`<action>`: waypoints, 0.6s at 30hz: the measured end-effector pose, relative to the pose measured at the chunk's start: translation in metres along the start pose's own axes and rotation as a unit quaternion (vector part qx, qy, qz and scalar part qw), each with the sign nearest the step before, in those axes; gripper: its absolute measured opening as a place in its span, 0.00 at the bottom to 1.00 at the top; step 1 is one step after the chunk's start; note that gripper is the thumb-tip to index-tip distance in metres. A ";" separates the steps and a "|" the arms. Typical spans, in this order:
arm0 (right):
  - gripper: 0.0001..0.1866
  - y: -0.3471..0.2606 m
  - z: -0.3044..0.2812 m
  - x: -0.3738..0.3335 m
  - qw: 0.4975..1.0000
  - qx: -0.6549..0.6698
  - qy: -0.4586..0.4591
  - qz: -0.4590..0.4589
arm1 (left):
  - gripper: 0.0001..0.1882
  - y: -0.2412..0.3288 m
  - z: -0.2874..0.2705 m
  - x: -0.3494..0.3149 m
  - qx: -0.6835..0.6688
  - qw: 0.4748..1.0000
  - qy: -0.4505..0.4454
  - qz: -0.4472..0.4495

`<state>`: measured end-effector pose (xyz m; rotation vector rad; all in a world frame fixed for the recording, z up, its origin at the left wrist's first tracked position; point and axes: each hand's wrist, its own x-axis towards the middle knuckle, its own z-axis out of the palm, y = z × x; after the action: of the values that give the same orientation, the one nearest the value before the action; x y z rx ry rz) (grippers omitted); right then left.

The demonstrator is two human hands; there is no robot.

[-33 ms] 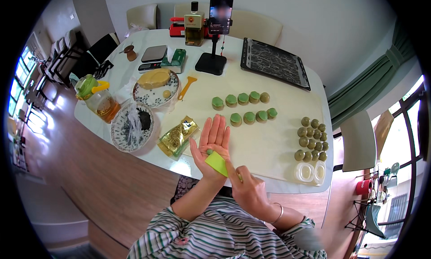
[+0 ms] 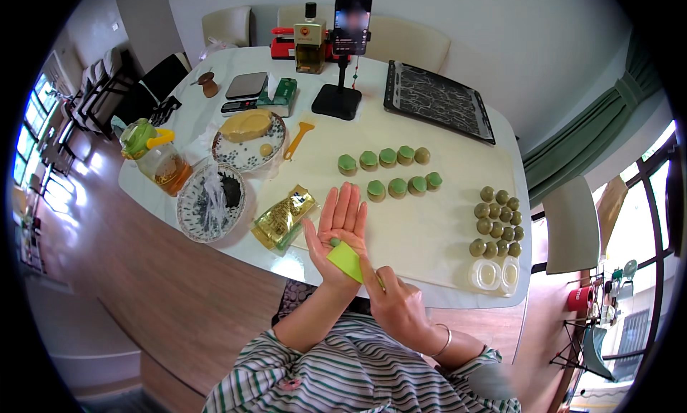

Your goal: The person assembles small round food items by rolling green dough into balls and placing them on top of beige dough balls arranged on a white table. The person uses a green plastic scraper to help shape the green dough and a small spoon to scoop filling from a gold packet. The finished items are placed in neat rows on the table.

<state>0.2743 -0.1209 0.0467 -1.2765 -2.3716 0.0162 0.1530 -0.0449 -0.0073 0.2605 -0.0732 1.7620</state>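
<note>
My left hand (image 2: pixel 342 227) lies palm up over the table's near edge, its fingers stretched out. A small piece of green dough (image 2: pixel 334 242) rests on that palm. My right hand (image 2: pixel 398 298) grips a lime-green scraper (image 2: pixel 346 261), its index finger stretched along the tool. The scraper's flat blade lies against the left palm and hides part of it, right beside the dough. Beyond my hands stand two rows of green-topped dough pieces (image 2: pixel 387 156). One plain olive-coloured ball (image 2: pixel 422 155) ends the back row.
Several olive balls (image 2: pixel 491 227) and clear plastic cups (image 2: pixel 486 275) sit at the right. On the left are a gold packet (image 2: pixel 283 218), a bowl of dark filling (image 2: pixel 229 191), a plate with dough (image 2: pixel 247 125) and a jug (image 2: pixel 161 162). Behind stand a phone holder (image 2: pixel 336 101) and baking tray (image 2: pixel 436 98).
</note>
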 end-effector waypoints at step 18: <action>0.23 0.101 0.033 -0.036 0.973 -0.026 -0.006 0.231 | 0.27 0.006 -0.010 0.000 -0.171 0.972 0.058 -0.147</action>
<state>0.3582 -0.0853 -0.0185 -1.8290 -2.0432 0.1039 0.1461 -0.0446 -0.0162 -0.0802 -0.2404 1.4363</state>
